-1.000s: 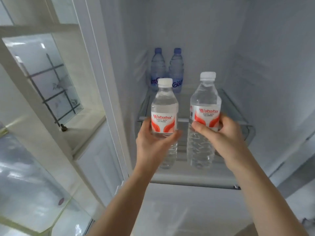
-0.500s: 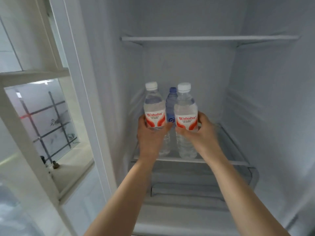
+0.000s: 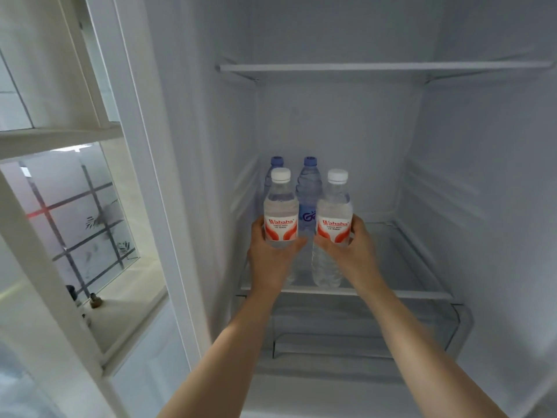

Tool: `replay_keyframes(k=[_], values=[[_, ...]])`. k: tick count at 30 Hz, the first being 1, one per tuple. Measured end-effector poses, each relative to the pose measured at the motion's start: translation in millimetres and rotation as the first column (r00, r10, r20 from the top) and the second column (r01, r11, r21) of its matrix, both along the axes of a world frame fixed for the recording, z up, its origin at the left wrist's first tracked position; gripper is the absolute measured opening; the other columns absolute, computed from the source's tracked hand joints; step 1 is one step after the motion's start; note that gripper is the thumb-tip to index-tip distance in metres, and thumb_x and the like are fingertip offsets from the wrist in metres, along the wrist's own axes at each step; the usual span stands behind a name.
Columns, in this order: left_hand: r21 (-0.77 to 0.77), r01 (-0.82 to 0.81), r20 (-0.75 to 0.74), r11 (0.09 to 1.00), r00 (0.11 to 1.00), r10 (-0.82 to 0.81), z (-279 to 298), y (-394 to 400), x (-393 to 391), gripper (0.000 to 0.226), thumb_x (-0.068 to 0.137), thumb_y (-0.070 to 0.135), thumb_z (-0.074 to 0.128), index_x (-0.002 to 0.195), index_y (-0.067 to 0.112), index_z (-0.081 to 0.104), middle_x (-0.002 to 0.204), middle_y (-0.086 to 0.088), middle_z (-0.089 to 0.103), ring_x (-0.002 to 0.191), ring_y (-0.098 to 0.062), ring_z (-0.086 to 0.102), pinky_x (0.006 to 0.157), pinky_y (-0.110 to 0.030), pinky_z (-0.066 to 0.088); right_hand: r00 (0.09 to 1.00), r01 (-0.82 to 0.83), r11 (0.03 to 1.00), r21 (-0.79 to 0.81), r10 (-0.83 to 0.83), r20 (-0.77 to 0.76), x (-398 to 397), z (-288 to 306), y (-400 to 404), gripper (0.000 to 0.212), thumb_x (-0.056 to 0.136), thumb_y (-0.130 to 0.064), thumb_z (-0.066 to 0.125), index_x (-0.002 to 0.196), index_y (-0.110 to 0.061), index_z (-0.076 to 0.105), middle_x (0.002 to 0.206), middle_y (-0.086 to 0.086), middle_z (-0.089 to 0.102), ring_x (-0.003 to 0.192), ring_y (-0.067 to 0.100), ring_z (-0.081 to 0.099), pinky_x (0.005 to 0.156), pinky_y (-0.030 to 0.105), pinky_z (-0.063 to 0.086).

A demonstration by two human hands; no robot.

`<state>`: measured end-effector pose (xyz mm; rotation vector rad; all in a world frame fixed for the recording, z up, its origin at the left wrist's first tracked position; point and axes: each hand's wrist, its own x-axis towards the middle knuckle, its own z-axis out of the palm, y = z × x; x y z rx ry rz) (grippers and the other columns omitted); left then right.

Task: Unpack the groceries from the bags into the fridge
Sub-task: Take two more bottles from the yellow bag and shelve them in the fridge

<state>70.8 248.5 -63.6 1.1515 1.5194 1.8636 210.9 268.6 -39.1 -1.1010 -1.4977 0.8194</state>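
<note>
Gripping a bottle each, head view: left hand (image 3: pixel 272 254) wraps the left Wahaha bottle (image 3: pixel 280 212) at the label, right hand (image 3: pixel 351 251) wraps the right Wahaha bottle (image 3: pixel 333 224) likewise. Both upright over the glass shelf (image 3: pixel 422 260) w/ bases at or near it; contact unclear. Two blue bottles (image 3: pixel 309 191) stand behind. Prob. full: heavyish, thin plastic, dents if squeezed, smooth. Mid-body hold seems best.

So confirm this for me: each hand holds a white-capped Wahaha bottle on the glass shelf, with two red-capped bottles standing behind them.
One detail is off. The head view shows the two bottles at the back have blue caps, not red. The left hand and right hand each grip a white-capped Wahaha bottle over the glass shelf.
</note>
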Motion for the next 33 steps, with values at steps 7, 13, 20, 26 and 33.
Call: replay_keyframes(k=[7, 13, 20, 26, 33], values=[[-0.047, 0.013, -0.165, 0.999, 0.986, -0.021, -10, 8, -6, 0.077, 0.063, 0.02, 0.09, 0.122, 0.035, 0.043, 0.107, 0.023, 0.057, 0.099, 0.0, 0.059, 0.086, -0.02, 0.051, 0.994, -0.003, 0.998, -0.062, 0.01, 0.111, 5, 1, 4, 0.066, 0.073, -0.027, 0.081, 0.129, -0.019, 0.046, 0.116, -0.007, 0.06, 0.102, 0.011, 0.059, 0.081, 0.023, 0.046], [-0.109, -0.136, -0.382, 0.985, 0.92, 0.085, -32, 10, -10, 0.091, 0.056, 0.023, 0.086, 0.135, 0.034, 0.042, 0.119, 0.001, 0.058, 0.111, -0.022, 0.057, 0.095, -0.042, 0.051, 0.981, 0.036, 0.999, -0.023, -0.031, 0.191, 7, -22, -6, 0.066, 0.072, -0.02, 0.082, 0.127, -0.018, 0.045, 0.114, -0.005, 0.058, 0.1, 0.011, 0.056, 0.085, 0.028, 0.046], [-0.036, -0.06, -0.308, 0.998, 0.95, 0.046, -29, 25, 6, 0.086, 0.064, 0.011, 0.087, 0.137, 0.026, 0.044, 0.125, 0.0, 0.055, 0.114, -0.015, 0.056, 0.097, -0.031, 0.049, 0.98, 0.085, 0.996, 0.036, -0.09, 0.176, 3, -32, 8, 0.063, 0.074, -0.016, 0.08, 0.127, -0.018, 0.047, 0.119, -0.003, 0.059, 0.11, 0.014, 0.057, 0.085, 0.023, 0.042], [0.002, -0.023, -0.287, 1.0, 0.958, 0.023, -30, 57, 19, 0.086, 0.059, 0.013, 0.09, 0.133, 0.026, 0.049, 0.124, 0.001, 0.059, 0.114, -0.015, 0.058, 0.097, -0.038, 0.052, 0.962, 0.167, 0.984, 0.055, -0.175, 0.209, 11, -33, 48, 0.061, 0.071, -0.014, 0.082, 0.123, -0.014, 0.051, 0.12, 0.003, 0.063, 0.11, 0.021, 0.061, 0.089, 0.028, 0.047], [0.027, 0.008, -0.319, 1.0, 0.948, 0.001, -29, 99, 42, 0.08, 0.067, 0.008, 0.086, 0.136, 0.015, 0.047, 0.126, -0.005, 0.057, 0.111, -0.008, 0.053, 0.085, 0.0, 0.034, 0.973, 0.172, 0.984, 0.049, -0.177, 0.15, 27, -29, 90, 0.071, 0.073, -0.007, 0.079, 0.134, -0.009, 0.041, 0.13, 0.009, 0.056, 0.118, 0.026, 0.055, 0.095, 0.03, 0.043]])
